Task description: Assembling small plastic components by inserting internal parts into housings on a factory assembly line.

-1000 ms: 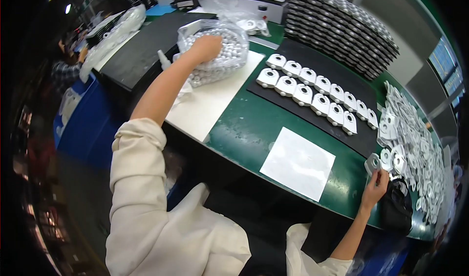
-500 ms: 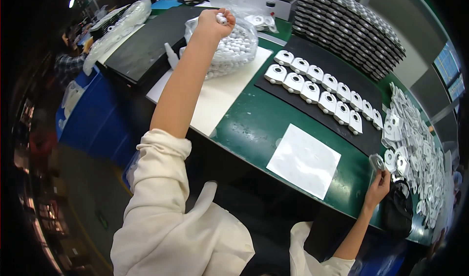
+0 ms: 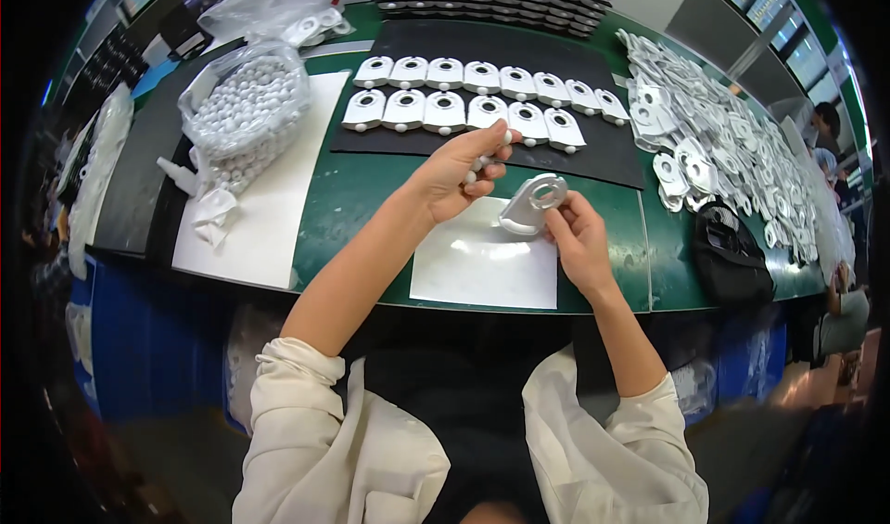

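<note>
Several small white balls (image 3: 478,164) are held in the curled fingers of my left hand (image 3: 457,173), above the front row of parts. My right hand (image 3: 578,239) pinches a flat white plastic part (image 3: 534,205) with a round hole, its rounded end tilted up. The two hands are close together but apart, over a white sheet (image 3: 482,264) on the green table. Just beyond them, two rows of similar white parts (image 3: 445,71) lie on a black mat (image 3: 593,148); balls show at the edges of several.
At the left, an open plastic bag of white balls (image 3: 246,107) stands on white paper (image 3: 250,246), near crumpled tissue (image 3: 215,216) and a small bottle (image 3: 176,175). Loose white parts (image 3: 714,144) are heaped at the right, behind a black pouch (image 3: 732,260). Black trays (image 3: 501,0) are stacked at the back.
My left hand has moved from the bag of balls to the middle, carrying balls. My right hand has brought the white part from beside the heap to the middle. The view has turned right.
</note>
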`<action>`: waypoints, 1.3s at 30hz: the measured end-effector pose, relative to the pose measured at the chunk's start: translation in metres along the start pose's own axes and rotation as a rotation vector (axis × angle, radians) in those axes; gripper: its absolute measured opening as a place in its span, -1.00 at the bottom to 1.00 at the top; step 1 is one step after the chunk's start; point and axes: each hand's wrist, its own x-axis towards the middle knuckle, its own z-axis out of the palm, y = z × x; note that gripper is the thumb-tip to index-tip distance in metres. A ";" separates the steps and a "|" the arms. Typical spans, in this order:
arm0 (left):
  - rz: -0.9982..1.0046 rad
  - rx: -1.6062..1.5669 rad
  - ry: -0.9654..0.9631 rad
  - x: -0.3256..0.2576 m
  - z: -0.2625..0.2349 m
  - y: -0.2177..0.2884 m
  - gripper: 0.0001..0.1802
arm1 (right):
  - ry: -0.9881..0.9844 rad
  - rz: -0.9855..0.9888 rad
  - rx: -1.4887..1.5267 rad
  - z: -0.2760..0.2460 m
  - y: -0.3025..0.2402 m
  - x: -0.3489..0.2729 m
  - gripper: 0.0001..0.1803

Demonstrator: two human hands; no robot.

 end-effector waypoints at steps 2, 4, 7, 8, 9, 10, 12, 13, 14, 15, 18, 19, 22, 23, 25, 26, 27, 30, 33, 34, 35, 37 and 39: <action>0.080 0.019 0.024 0.002 -0.004 -0.009 -0.63 | -0.029 -0.024 -0.041 0.000 0.007 -0.001 -0.84; 0.102 0.020 0.014 0.000 -0.007 -0.014 -0.62 | -0.027 -0.042 -0.098 0.004 0.006 -0.002 -0.85; 0.119 -0.015 0.011 -0.003 -0.011 -0.014 -0.61 | -0.043 -0.044 -0.163 0.006 0.004 -0.004 -0.86; 0.139 -0.020 0.017 -0.004 -0.011 -0.014 -0.64 | -0.045 -0.051 -0.218 0.006 0.004 -0.004 -0.86; 0.159 -0.025 0.023 -0.004 -0.011 -0.014 -0.67 | -0.048 -0.059 -0.272 0.006 0.004 -0.004 -0.87; 0.158 -0.025 0.022 -0.004 -0.011 -0.014 -0.67 | -0.047 -0.059 -0.272 0.006 0.005 -0.004 -0.87; 0.168 -0.008 0.026 -0.005 -0.010 -0.014 -0.68 | -0.029 -0.087 -0.270 0.006 0.007 -0.004 -0.88; 0.168 -0.008 0.026 -0.005 -0.010 -0.014 -0.68 | -0.029 -0.087 -0.270 0.006 0.007 -0.004 -0.88; 0.166 -0.002 0.041 -0.005 -0.010 -0.015 -0.69 | -0.012 -0.117 -0.256 0.006 0.007 -0.004 -0.88; 0.165 0.005 0.056 -0.004 -0.010 -0.016 -0.71 | 0.005 -0.147 -0.242 0.006 0.007 -0.005 -0.89; 0.161 0.033 0.078 -0.004 -0.011 -0.017 -0.74 | -0.009 -0.116 -0.305 0.004 0.006 -0.006 -0.89; 0.162 0.033 0.078 -0.004 -0.012 -0.017 -0.74 | -0.009 -0.117 -0.304 0.006 0.004 -0.006 -0.89; 0.142 0.028 0.058 -0.004 -0.012 -0.017 -0.76 | -0.019 -0.254 -0.473 0.011 0.000 -0.008 -0.89; 0.133 0.040 0.061 -0.004 -0.011 -0.017 -0.75 | -0.018 -0.311 -0.519 0.012 0.001 -0.008 -0.89; 0.125 0.054 0.059 -0.004 -0.010 -0.017 -0.74 | -0.012 -0.370 -0.566 0.014 0.002 -0.008 -0.89; 0.119 0.064 0.062 -0.004 -0.010 -0.017 -0.71 | -0.015 -0.291 -0.487 0.014 0.002 -0.008 -0.90; 0.113 0.074 0.064 -0.004 -0.009 -0.017 -0.68 | -0.017 -0.212 -0.408 0.013 0.001 -0.008 -0.91; 0.131 0.105 0.058 -0.006 -0.007 -0.017 -0.62 | -0.085 -0.030 -0.020 -0.002 0.006 -0.002 -0.89; 0.133 0.133 0.034 -0.007 -0.003 -0.019 -0.58 | -0.050 0.057 0.450 -0.011 0.006 0.001 -0.85; 0.123 0.157 0.041 -0.008 -0.004 -0.019 -0.58 | -0.111 0.067 0.534 -0.016 0.004 0.001 -0.82; 0.125 0.159 0.038 -0.009 -0.005 -0.020 -0.58 | -0.110 0.063 0.533 -0.019 0.002 0.001 -0.82; 0.118 0.223 0.011 -0.010 -0.006 -0.022 -0.60 | -0.147 0.114 0.629 -0.022 -0.002 0.002 -0.87; 0.113 0.247 0.020 -0.010 -0.005 -0.022 -0.63 | -0.175 0.061 0.606 -0.025 -0.005 0.003 -0.89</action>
